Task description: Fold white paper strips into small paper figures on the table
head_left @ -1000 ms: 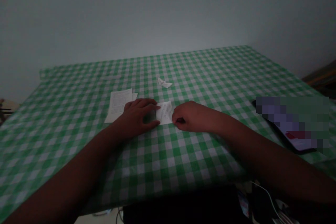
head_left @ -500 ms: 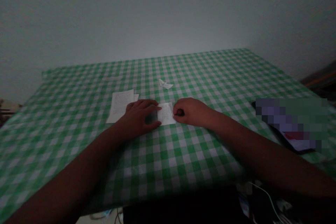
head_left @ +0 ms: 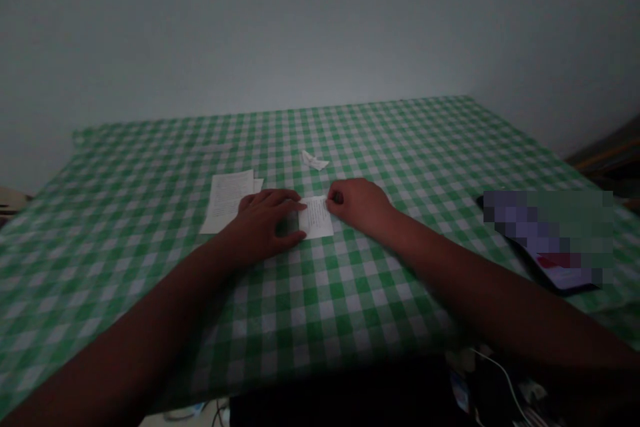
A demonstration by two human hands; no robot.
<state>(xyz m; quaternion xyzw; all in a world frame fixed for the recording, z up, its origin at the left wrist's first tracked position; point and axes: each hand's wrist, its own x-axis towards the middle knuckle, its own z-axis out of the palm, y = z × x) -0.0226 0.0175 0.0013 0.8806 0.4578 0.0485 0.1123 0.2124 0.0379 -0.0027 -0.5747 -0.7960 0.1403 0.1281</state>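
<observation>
A small printed piece of paper lies flat on the checked tablecloth between my hands. My left hand has its fingers spread, thumb and fingertips resting at the paper's left edge. At the upper right corner of the paper, my right hand is closed in a pinch on its edge. A larger printed sheet lies to the left, partly covered by my left hand, with another bit of paper showing behind it. Beyond my hands sits a small crumpled scrap of paper.
A green-and-white checked tablecloth covers the table, which meets a plain wall at the back. On the right lies a dark-edged device, its screen blurred out. Cables show below the table's front edge.
My right hand has moved up along the paper's right edge, from its middle toward the upper corner. My left hand stays in place.
</observation>
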